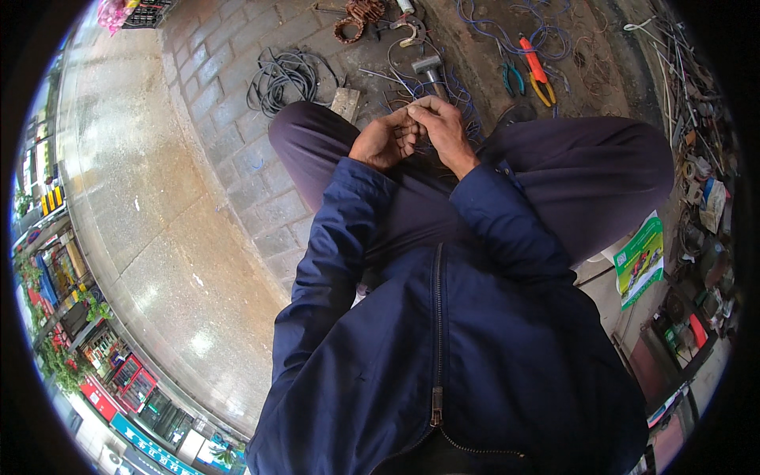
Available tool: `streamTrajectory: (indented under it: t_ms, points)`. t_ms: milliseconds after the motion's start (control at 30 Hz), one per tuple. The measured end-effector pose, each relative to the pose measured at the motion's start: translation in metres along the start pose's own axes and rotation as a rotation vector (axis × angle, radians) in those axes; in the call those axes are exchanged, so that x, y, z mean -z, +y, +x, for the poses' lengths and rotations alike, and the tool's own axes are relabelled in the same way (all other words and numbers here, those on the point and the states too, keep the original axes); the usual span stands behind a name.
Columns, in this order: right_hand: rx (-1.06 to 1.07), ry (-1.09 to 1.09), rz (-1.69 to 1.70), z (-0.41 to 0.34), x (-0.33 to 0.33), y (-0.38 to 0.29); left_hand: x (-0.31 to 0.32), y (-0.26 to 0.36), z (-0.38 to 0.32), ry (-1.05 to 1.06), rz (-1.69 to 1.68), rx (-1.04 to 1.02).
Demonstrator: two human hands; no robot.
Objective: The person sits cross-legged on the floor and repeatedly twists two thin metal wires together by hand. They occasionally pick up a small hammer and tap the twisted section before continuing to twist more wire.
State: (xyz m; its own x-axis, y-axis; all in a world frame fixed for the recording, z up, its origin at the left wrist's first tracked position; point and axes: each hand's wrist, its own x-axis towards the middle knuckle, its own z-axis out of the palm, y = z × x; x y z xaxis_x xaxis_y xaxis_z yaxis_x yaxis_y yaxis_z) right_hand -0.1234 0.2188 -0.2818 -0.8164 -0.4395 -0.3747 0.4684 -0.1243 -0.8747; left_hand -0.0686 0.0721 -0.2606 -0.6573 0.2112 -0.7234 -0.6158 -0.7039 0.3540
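Observation:
My left hand [386, 141] and my right hand [442, 127] meet between my knees, their fingertips pinched together. Whether something thin lies between the fingers is too small to tell. Just beyond them a hammer [426, 65] lies on the ground, its metal head away from me, among thin blue wires [469, 113]. A small flat block [346, 104] is beside my left knee. Farther right lie teal-handled pliers [512, 79] and a tool with orange and yellow handles [534, 68]. A coil of grey cable [285, 80] rests on the paving at the left.
Copper windings [356, 21] lie at the top, near a curved metal part [409, 29]. Loose blue wire [546, 44] and thin brown wire spread at the upper right. Heaped scrap [700, 178] lines the right side. A dark crate [145, 15] stands at the upper left, beside wet pavement.

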Motion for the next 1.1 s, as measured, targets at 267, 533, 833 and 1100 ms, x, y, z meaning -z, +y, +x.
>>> streamTrajectory:
  t_ms: [267,533,833,1100]
  points:
    - [-0.061,0.014,-0.087,0.004,0.0,0.011,0.004,-0.016,0.006,-0.066,-0.018,-0.183]
    - [-0.085,0.342,-0.133,0.009,-0.005,0.04,0.001,-0.035,0.023,0.238,0.456,-0.399]
    - [-0.355,0.359,0.123,-0.002,-0.004,0.013,0.004,-0.044,0.027,0.294,0.636,-0.465]
    - [-0.41,0.382,0.31,0.003,0.025,0.018,0.004,-0.047,0.025,0.309,0.821,-0.48]
